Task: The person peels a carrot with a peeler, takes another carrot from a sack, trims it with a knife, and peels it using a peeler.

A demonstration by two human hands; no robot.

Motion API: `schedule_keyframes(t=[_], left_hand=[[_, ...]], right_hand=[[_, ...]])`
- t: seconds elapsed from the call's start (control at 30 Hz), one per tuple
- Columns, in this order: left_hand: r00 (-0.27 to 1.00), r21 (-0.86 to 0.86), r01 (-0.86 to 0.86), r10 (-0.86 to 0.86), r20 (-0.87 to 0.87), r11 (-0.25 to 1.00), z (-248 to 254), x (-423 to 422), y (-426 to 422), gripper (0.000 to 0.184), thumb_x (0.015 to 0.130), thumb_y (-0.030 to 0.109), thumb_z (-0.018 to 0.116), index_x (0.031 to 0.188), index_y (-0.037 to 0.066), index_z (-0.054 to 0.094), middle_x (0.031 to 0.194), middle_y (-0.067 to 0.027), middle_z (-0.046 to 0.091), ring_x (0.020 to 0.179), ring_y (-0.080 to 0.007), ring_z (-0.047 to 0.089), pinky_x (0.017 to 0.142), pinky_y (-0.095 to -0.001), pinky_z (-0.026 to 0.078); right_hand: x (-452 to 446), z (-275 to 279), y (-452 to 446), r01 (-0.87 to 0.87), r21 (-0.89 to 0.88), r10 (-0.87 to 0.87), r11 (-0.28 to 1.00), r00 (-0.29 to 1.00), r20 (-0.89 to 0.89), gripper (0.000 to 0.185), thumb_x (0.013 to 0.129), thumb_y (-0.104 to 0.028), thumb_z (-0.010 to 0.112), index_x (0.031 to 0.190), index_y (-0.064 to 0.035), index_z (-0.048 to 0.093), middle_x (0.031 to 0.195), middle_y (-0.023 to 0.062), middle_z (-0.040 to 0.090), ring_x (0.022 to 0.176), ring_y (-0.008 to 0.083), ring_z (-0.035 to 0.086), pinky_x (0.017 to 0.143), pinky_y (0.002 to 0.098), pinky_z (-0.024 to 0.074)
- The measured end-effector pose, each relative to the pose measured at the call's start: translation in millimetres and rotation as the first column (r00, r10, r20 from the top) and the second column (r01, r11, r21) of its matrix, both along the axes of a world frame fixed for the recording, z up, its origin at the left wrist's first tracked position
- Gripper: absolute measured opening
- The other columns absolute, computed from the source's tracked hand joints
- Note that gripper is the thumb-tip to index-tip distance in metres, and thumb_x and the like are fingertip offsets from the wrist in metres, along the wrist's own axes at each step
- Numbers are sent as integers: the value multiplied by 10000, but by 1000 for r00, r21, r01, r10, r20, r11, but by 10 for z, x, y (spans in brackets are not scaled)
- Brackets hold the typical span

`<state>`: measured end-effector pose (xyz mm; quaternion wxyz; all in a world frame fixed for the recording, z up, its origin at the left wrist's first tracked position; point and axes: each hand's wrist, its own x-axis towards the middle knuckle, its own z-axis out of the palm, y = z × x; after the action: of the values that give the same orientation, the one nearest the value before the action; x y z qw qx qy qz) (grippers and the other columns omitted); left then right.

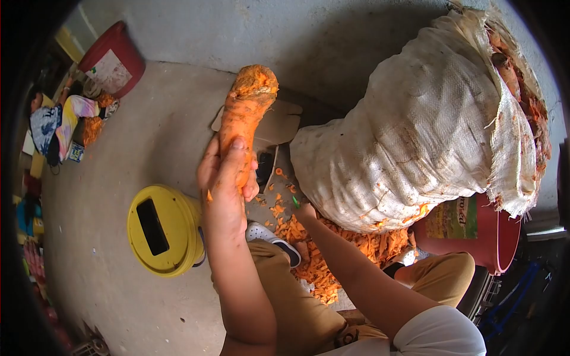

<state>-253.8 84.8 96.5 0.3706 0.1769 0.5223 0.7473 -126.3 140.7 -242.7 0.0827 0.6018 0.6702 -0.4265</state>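
Observation:
A large carrot (244, 113) is held up by my left hand (228, 169), with fingers and thumb closed round its narrower lower part. Its thick top end is rough and brownish; the rest looks bright orange. My right hand (305, 212) is lower and to the right, closed on a small green tool (295, 202) of which only a bit shows. It is apart from the carrot. Many orange peelings (323, 261) lie heaped on the floor below my right forearm. A shred of peel sticks to my left wrist.
A big white woven sack (398, 130) full of carrots leans at the right, beside a red bucket (463, 231). A yellow bucket (163, 267) with a dark phone (152, 226) on its lid stands left. Another red bucket (133, 65) and a seated person (53, 127) are farther off.

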Motion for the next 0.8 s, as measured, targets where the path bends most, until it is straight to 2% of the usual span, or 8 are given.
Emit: schedule_keyframes(t=[0.07,0.27,0.37,0.47,0.57,0.63,0.77,0.8], left_hand=[[1000,-5,7,-7,-1,1000,-7,-2,9,248,830,233,505,978,33,493,675,-51,506,379,-29,308,355,-150,248],[999,-30,39,-39,-14,999,14,42,1,245,836,231,496,978,31,492,682,-56,502,388,-30,311,354,-152,245],[999,-21,54,-53,7,998,-3,35,-3,240,835,234,497,964,32,493,680,-58,501,389,-32,312,354,-155,250],[995,-3,83,-83,60,997,4,40,-13,234,832,239,501,944,34,491,684,-65,503,386,-35,313,353,-159,254],[984,42,130,-134,120,991,-19,55,-15,233,830,245,502,934,37,487,691,-70,500,384,-38,316,350,-162,259],[967,80,173,-185,174,982,-53,70,-4,238,832,252,497,936,39,481,689,-68,490,382,-37,316,346,-162,260],[865,202,337,-387,318,919,-139,104,13,270,840,286,478,967,49,453,685,-61,453,383,-32,313,339,-155,259],[837,220,374,-430,338,901,-147,139,19,276,843,294,472,975,53,445,684,-58,443,384,-31,312,337,-152,257]], right_hand=[[74,-54,-65,-87,87,90,992,995,-36,445,747,-368,545,932,36,576,906,215,587,846,308,576,743,369,456],[305,-177,-148,-311,-174,324,934,944,56,473,752,-406,534,984,6,548,934,163,582,805,264,588,648,381,473],[499,-293,-256,-208,-247,212,947,977,-9,454,762,-390,502,939,24,563,926,204,574,857,314,560,742,394,439],[711,-137,-283,-274,-282,283,920,959,-8,432,779,-361,488,951,31,551,917,191,558,801,321,560,703,395,437],[894,90,-362,-80,-314,100,946,994,48,405,804,-344,465,936,30,546,918,183,534,762,320,553,678,395,429],[1121,133,-428,-246,-204,242,947,969,-45,405,820,-348,451,915,34,545,872,188,546,756,318,557,671,397,427],[1399,347,-497,-155,-166,147,974,987,-61,400,836,-347,443,888,37,539,761,183,567,737,330,560,655,408,417],[1481,362,-475,-113,-232,90,966,990,-108,391,835,-348,463,927,25,535,755,145,565,695,226,547,607,345,411]])
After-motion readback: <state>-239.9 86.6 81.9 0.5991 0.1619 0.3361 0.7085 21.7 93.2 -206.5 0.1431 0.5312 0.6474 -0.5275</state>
